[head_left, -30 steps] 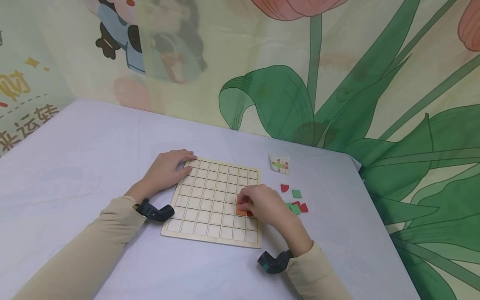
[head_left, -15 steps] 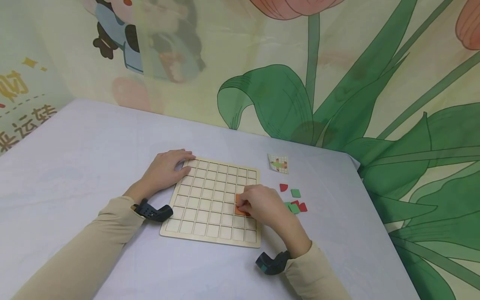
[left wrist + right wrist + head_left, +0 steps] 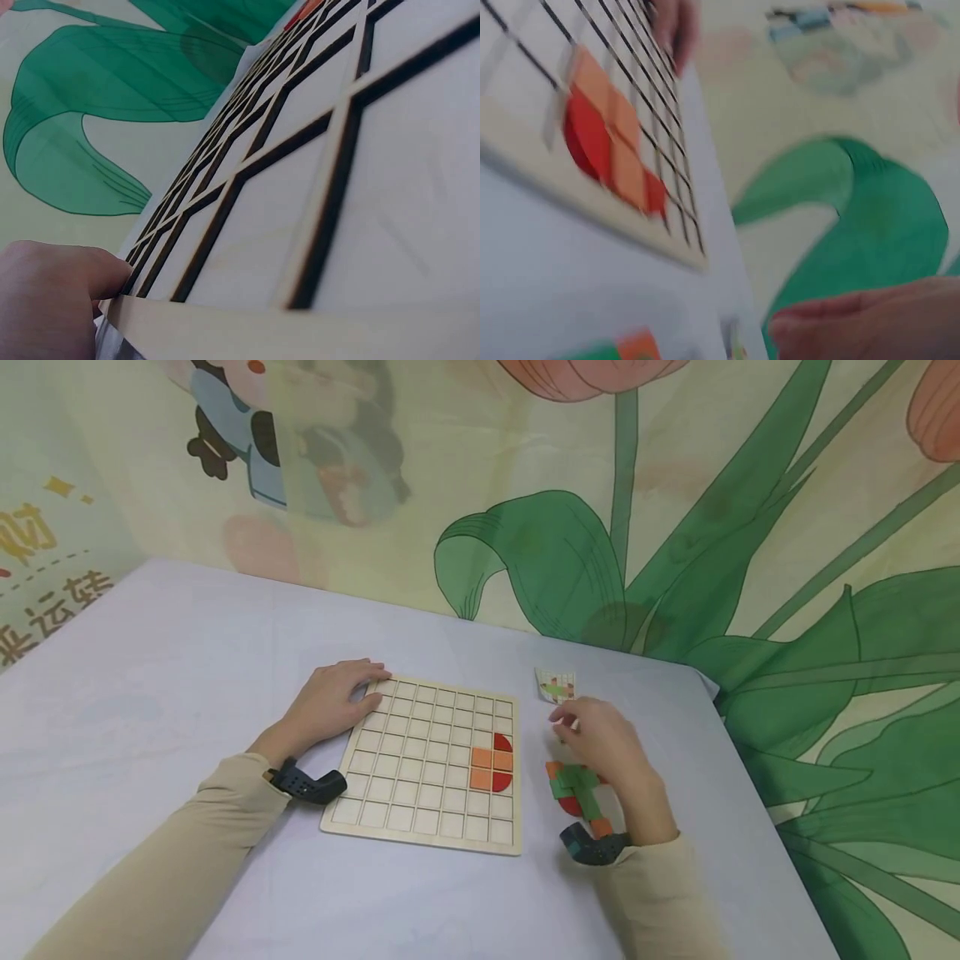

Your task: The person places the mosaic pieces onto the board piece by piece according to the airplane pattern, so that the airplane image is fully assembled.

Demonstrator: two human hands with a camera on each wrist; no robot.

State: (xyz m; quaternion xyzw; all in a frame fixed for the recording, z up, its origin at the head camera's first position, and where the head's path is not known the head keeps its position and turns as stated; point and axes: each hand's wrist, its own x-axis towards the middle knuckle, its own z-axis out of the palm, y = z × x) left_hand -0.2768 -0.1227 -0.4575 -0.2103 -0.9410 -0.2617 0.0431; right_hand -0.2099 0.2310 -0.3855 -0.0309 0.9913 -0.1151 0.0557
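Observation:
My left hand [image 3: 337, 695] rests on the upper left corner of a wooden grid board [image 3: 408, 837], fingers and thumb at its edge. Toward the board's right side, three orange squares [image 3: 482, 757] sit in cells, with one red quarter-circle piece [image 3: 502, 742] above and another red quarter-circle piece [image 3: 502, 782] below at the right. My right hand [image 3: 603, 742] is off the board, above the table to its right, fingers loosely bent. Nothing shows between its fingertips. Beneath and in front of it lie loose green pieces [image 3: 581, 785], partly hidden by the hand and wrist.
A small pattern card [image 3: 555, 685] stands slightly curled behind the right hand. Among the loose pieces are an orange square [image 3: 601, 827] and a red curved piece [image 3: 570, 806]. A white cloth covers the table [image 3: 225, 635], and a printed flower backdrop [image 3: 555, 560] hangs behind it.
My right hand has left the orange square on the board and moved right, over the loose pieces near the card. The orange and red pieces stay in their cells. My left hand has not moved.

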